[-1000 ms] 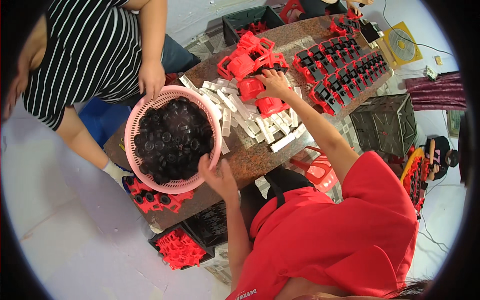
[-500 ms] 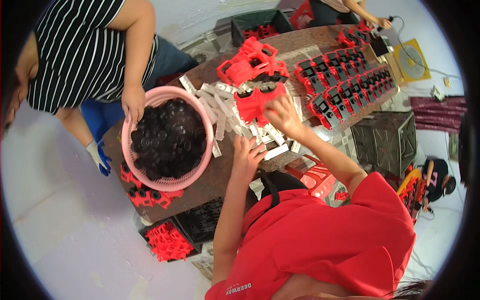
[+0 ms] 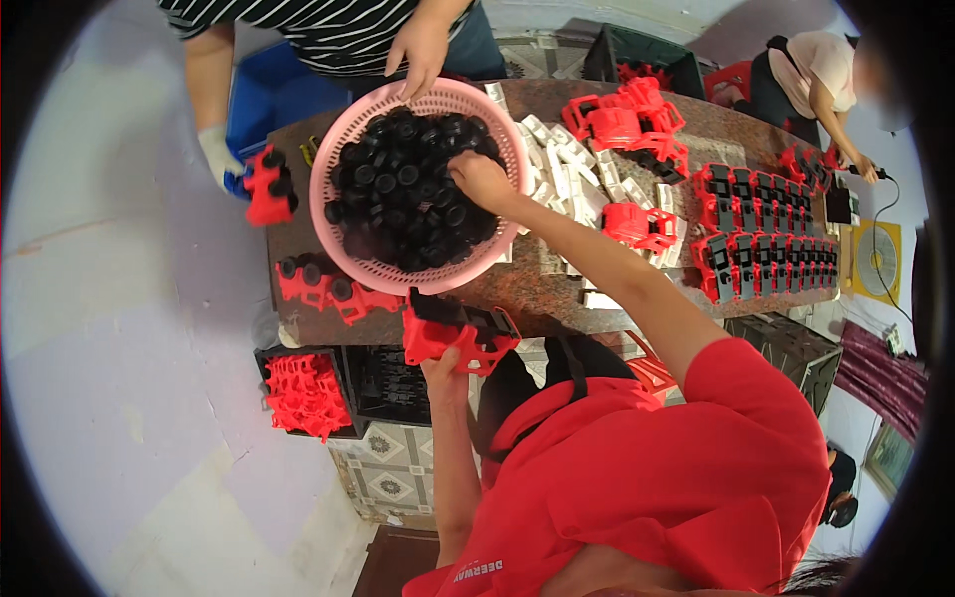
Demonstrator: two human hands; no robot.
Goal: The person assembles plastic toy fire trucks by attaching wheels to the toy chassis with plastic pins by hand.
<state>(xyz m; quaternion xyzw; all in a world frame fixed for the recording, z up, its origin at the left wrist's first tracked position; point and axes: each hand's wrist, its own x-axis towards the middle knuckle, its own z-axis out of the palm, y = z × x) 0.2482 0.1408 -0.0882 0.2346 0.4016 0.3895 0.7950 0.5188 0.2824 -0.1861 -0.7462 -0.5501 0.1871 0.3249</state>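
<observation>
My left hand point(image 3: 444, 367) is closed round a red toy car body point(image 3: 433, 336) with a black part on top, near the table's front edge. My right hand point(image 3: 479, 181) reaches into a pink plastic basket point(image 3: 320, 199) heaped with black toy wheels point(image 3: 383, 184). Its fingers are drawn together among the wheels; their tips and whatever they grip are hidden. Just left of the held body, red toy parts with black wheels point(image 3: 333, 292) lie on the table below the basket.
A co-worker's bare hand point(image 3: 420, 50) rests at the basket's far rim; their gloved hand holds a wheeled red part point(image 3: 269, 189). White pieces point(image 3: 557, 164), red car bodies point(image 3: 627, 119) and rows of red-black assemblies point(image 3: 761, 234) cover the right side. Crates point(image 3: 348, 393) stand below the near edge.
My left hand has moved left and now holds a red car body. My right hand has left the other red body and entered the basket. The view has shifted; the co-worker's gloved hand now holds a part.
</observation>
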